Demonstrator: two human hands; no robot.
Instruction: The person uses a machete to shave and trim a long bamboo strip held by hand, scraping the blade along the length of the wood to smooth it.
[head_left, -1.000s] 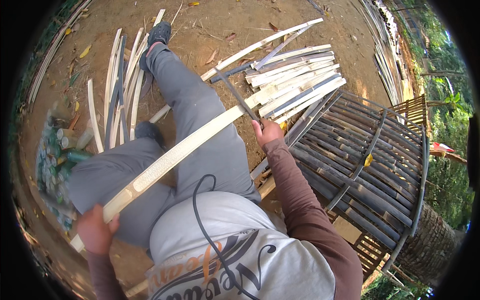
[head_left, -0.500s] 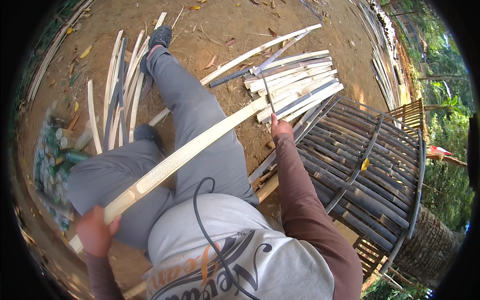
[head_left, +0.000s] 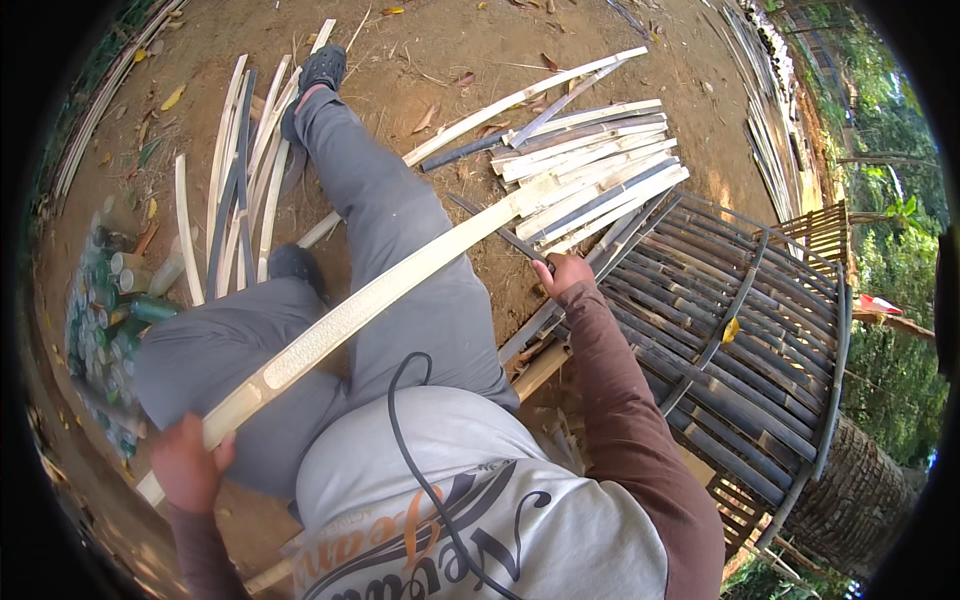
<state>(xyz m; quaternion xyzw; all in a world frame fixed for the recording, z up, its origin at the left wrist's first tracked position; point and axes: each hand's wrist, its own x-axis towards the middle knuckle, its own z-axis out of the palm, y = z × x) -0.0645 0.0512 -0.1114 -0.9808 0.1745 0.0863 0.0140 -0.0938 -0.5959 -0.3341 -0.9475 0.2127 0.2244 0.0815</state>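
Pale strip (head_left: 385, 280): long, flat, cream-coloured, rough pitted patch toward the near end, cross mark just below that. Runs diagonally over the grey trousers (head_left: 375, 180), from lower left up to the pile of split strips (head_left: 590, 138) on the ground. The bend may be partly lens.

Left hand (head_left: 188, 465): fingers wrapped round the near end, short stub poking out past them. Right hand (head_left: 568, 274): fingers closed on a thin dark blade (head_left: 520, 243), just beside the strip's far part.

Poor view: handle hidden in the right fist. Blade seems to pass under the strip; can't tell if they touch. Strip's far tip blends into the pile.
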